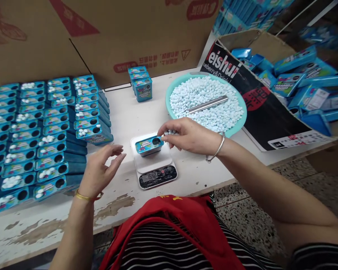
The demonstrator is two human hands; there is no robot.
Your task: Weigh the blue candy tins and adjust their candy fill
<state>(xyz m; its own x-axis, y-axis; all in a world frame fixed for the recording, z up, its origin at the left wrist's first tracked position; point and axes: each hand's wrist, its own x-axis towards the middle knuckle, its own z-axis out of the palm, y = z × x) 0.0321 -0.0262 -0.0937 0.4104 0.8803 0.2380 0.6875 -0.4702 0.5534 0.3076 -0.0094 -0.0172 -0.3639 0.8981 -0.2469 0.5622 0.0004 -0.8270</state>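
Observation:
A blue candy tin point(150, 144) with a round hole in its top sits on the white digital scale point(154, 165), whose display shows digits. At the tin's right end is my right hand point(183, 135), its fingers curled round several small pale candies point(171, 132); fingertips are beside the hole. Left of the scale hovers my left hand point(103, 168), thumb and fingers apart, holding nothing. Past my right hand, a turquoise basin point(169, 101) is full of pale blue candies point(191, 90), with a metal scoop-like bar point(207, 105) lying on them.
Rows of blue tins point(25, 142) fill the left side, many with white candies on top. Several tins point(141, 84) stand at the back before a large cardboard box point(101, 41). At right, a printed open carton point(253, 97) holds jumbled blue tins point(304, 82).

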